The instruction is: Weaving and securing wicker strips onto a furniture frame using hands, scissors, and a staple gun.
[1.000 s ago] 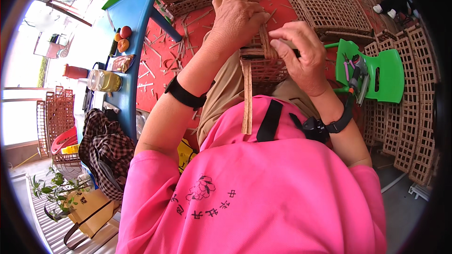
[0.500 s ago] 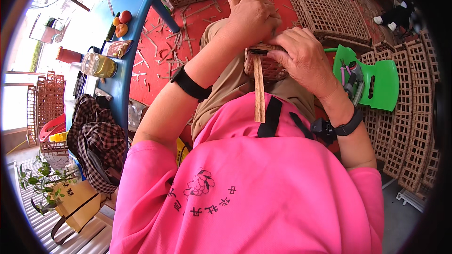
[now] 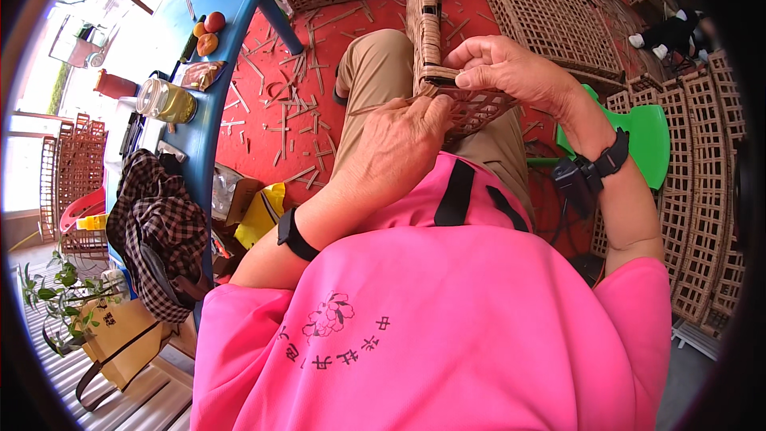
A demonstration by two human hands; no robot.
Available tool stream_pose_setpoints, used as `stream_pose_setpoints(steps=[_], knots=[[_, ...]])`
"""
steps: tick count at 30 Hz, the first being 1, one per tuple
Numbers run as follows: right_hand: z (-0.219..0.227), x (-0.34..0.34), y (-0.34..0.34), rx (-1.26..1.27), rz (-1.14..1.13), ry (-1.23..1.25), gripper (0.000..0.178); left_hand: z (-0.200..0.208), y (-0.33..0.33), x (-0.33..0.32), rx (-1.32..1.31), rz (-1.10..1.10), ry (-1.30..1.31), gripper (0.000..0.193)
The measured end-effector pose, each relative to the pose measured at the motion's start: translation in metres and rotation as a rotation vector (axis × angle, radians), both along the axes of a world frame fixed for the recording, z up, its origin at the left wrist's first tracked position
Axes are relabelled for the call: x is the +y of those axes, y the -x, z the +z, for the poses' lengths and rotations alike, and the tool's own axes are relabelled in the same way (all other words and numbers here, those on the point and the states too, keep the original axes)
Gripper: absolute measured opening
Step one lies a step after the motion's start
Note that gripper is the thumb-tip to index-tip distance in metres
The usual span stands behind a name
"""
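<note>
A woven cane basket stands between my knees, its wrapped rim running away from me and its lattice side facing me. At the near corner of the rim, my right hand is closed, with its thumb on top and its fingers curled beyond the edge. My left hand is just below that corner, its fingers pressed together on a thin cane strip whose end sticks out to the left. The fingertips of my left hand are partly hidden against the basket.
On the left is a blue table with fruit, a glass jar and a checked cloth. Cane scraps lie over the red floor. A green plastic chair and stacked woven panels stand at the right.
My left hand has come down from the far rim to the near corner and now grips the strip, which hung straight down before. My right hand has shifted slightly up.
</note>
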State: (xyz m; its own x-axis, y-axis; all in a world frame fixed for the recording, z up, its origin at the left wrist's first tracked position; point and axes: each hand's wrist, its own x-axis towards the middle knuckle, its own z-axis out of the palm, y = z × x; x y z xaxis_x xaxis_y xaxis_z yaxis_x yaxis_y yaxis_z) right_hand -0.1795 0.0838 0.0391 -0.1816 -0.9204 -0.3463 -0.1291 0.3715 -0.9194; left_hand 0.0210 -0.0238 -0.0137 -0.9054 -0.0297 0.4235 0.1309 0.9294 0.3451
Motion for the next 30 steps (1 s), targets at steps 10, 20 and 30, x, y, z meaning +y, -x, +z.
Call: stream_pose_setpoints(steps=[10,20,30], knots=[[0.000,-0.001,0.001,-0.108,-0.004,-0.045,0.038,-0.009,0.010,0.030,-0.169,0.262,-0.488,0.037],[-0.008,-0.002,0.004,-0.015,-0.036,0.007,0.027,-0.022,0.024,0.037,0.016,0.298,-1.165,0.017],[-0.012,-0.003,-0.001,0.074,-0.077,0.065,0.022,-0.024,0.022,0.037,-0.010,0.336,-1.410,0.015]])
